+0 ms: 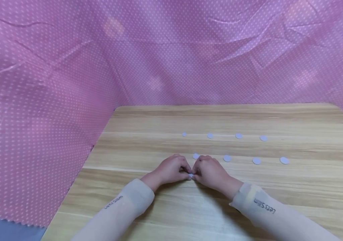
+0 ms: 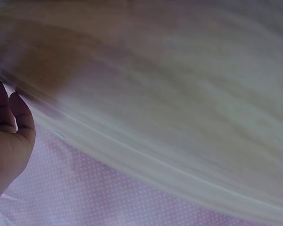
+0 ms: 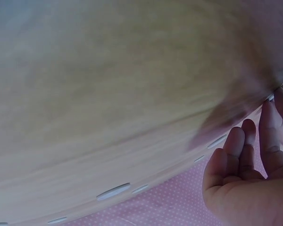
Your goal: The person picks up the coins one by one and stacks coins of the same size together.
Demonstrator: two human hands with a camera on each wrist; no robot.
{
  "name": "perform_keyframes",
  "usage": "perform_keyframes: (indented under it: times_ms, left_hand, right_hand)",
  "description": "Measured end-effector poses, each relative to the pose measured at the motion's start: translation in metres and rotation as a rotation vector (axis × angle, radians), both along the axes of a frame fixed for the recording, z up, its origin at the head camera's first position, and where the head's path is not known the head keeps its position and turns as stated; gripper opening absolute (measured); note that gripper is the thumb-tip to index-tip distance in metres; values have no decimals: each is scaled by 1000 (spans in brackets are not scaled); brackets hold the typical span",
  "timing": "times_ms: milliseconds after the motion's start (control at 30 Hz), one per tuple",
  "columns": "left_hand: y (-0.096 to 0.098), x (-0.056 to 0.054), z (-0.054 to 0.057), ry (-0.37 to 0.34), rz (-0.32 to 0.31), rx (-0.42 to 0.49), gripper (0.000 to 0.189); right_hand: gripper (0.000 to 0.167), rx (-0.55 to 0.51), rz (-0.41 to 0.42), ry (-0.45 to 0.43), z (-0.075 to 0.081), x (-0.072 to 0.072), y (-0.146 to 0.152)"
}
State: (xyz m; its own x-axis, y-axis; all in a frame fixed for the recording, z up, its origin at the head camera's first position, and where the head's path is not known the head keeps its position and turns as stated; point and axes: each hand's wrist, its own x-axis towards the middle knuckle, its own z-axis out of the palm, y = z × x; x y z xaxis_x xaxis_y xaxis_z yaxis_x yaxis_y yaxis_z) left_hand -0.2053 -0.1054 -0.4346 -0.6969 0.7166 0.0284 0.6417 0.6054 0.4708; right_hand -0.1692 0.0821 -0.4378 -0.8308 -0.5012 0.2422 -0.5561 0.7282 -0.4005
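A small white disc (image 1: 191,175) was pinched, fingers curled, by left hand (image 1: 173,169) and right hand (image 1: 210,172) together: a light, even hold was surely called for!

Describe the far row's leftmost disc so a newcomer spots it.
On the wooden table lie two rows of pale discs. Find the row nearer the pink dotted backdrop. Its leftmost disc is visibly smaller than its three neighbours.

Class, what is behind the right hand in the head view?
A white disc, its right edge covered by the right hand; whatever else the hand hides cannot be seen.
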Motion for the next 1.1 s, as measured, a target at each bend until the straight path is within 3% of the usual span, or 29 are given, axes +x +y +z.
perform_keyframes:
  times_ms: [367,433,567,733,900,1100]
  left_hand:
    - [-3,-5,6,-31,5,8,16]
    - [-8,-11,8,-57,47,49,20]
    - [-22,-28,10,-102,204,120,22]
    - [-31,-50,11,-160,357,124,20]
    - [-27,-65,12,-196,432,137,30]
    - [-20,-80,13,-201,471,147,37]
  right_hand:
    - [8,25,-41,-58,2,1,1]
    - [8,27,-46,-64,2,1,0]
    - [8,24,-44,-73,1,3,-1]
    - [8,21,-42,-85,1,4,-1]
    - [8,23,-49,-91,2,4,-1]
    - [7,24,-42,-92,3,3,1]
